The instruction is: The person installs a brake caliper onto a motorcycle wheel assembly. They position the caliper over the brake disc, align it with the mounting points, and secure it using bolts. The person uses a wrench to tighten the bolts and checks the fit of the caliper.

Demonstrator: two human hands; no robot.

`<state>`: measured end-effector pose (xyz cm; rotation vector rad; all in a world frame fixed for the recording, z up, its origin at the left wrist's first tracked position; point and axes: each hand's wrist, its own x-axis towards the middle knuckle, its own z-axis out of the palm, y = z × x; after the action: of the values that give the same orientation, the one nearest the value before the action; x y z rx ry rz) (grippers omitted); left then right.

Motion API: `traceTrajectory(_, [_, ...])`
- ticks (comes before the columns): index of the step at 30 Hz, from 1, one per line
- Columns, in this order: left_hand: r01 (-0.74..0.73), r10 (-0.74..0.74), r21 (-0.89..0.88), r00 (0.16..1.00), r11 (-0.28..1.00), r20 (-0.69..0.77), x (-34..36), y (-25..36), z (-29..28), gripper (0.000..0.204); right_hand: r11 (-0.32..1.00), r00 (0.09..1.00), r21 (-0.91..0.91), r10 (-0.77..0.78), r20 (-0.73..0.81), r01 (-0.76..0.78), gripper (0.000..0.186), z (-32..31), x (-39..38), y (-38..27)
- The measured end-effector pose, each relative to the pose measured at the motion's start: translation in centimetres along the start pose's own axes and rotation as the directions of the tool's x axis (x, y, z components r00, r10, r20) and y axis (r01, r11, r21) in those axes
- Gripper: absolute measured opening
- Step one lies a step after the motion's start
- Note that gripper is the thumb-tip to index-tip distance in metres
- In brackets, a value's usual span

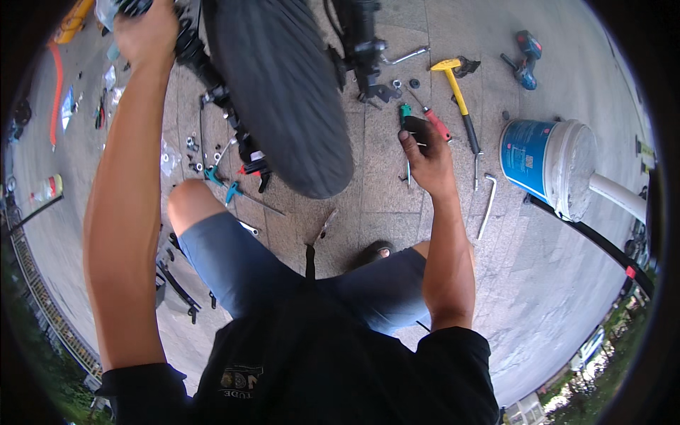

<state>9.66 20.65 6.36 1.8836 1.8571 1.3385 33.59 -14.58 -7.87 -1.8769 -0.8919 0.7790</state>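
A wide black tyre [280,92] hangs in front of me, with black fork and suspension parts at its sides. My left hand [146,34] is closed round a black coil-spring shock absorber [191,49] left of the tyre; its fingertips are hidden. To the right of the tyre, my right hand [428,159] is raised over the pavement, its thumb apart from half-bent fingers that look blackened. Beneath it lies a green-handled screwdriver [405,112], partly covered by the hand. Beside the fingers is a red-handled screwdriver [437,125].
A yellow-headed hammer [457,85], a cordless drill [527,60] and a hex key [488,205] lie on the right. There a blue and white bucket [528,159] holds a white pipe. Teal-handled tools [232,193], nuts and small parts are scattered on the left.
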Motion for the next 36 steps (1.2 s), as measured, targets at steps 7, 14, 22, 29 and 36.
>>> traceTrajectory(7, [0.055,-0.037,-0.354,0.998,0.934,0.058,1.1,-2.2,1.0,0.062,0.998,0.986,-0.051,0.031,0.162,-0.024,0.032,-0.9,3.8,3.3])
traceTrajectory(14, [0.105,-0.101,-0.259,0.995,0.960,0.028,1.7,-1.5,0.5,0.051,0.985,0.982,0.170,-0.006,0.188,-0.026,0.027,3.8,7.7,6.6])
traceTrajectory(22, [0.159,-0.141,-0.409,0.987,0.899,0.074,1.4,-1.3,0.6,0.052,0.840,0.967,0.481,0.197,0.161,-0.251,0.027,5.7,9.7,6.7])
traceTrajectory(29, [-0.167,0.167,0.030,0.986,0.986,0.013,3.5,-4.4,0.7,0.045,0.917,0.915,0.097,0.395,-0.085,-0.387,0.026,0.6,11.2,18.6])
traceTrajectory(36, [-0.450,0.423,0.314,0.893,0.836,0.152,3.5,-5.5,1.0,0.042,0.654,0.871,-0.577,0.406,-0.278,-0.489,0.034,-2.0,3.8,23.7])
